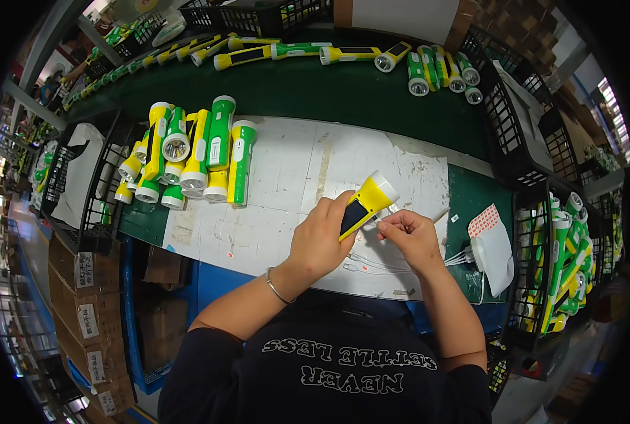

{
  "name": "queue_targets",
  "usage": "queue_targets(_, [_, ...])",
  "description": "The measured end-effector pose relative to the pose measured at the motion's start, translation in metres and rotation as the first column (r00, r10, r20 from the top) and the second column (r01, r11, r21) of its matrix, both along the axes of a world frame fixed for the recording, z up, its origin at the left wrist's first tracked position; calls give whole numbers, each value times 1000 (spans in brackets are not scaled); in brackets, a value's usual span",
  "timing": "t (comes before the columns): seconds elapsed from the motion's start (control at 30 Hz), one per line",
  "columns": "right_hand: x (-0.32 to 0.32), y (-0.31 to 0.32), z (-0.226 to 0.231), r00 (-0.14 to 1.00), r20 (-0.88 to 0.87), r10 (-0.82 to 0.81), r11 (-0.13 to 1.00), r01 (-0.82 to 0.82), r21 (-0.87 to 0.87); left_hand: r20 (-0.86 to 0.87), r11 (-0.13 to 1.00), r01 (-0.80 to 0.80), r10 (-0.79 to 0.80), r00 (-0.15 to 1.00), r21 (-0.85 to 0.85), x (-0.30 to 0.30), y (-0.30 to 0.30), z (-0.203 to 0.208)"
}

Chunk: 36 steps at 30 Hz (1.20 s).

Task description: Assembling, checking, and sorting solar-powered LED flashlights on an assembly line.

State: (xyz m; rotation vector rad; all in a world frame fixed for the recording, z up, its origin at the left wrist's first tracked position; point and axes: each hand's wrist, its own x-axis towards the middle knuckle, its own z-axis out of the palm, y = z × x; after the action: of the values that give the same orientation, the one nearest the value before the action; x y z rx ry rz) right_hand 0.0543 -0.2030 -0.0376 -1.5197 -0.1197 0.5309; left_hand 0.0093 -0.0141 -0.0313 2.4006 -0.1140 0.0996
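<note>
My left hand [318, 239] is wrapped round a yellow flashlight [376, 195] with a white head and a dark panel on its body. The flashlight is tilted, its head pointing up and to the right, away from me. Close against its right side, the fingers of my right hand [415, 239] are pinched on a small cable plug [377, 218]. Whether the plug sits in the flashlight or only near it, I cannot tell. Several white cables [378, 263] lie on the board below my hands and lead to a white charging hub [479, 249] on the right.
A pile of yellow and green flashlights [218, 134] lies on the left of the white board [286, 155]. More flashlights [350, 54] line the green belt at the back. Black crates [101, 185] stand to the left and right; the right crate [529, 258] is full of flashlights.
</note>
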Motion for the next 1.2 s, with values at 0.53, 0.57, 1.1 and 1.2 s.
queue_targets(0.53, [-16, 12, -1, 958, 133, -253, 967, 247, 62, 21, 968, -31, 37, 999, -247, 0, -10, -7])
queue_targets(0.57, [-17, 13, -2, 958, 133, -253, 967, 247, 60, 21, 968, -30, 37, 999, -249, 1, -12, -6])
queue_targets(1.1, [-24, 7, 16, 890, 456, 8, 882, 209, -423, -277, 330, -191, -235, 932, -924, 26, 7, -11])
queue_targets(1.2, [-27, 12, 11, 921, 384, 67, 927, 84, -365, -220, 129, -182, -421, 880, -975, 23, -11, -6])
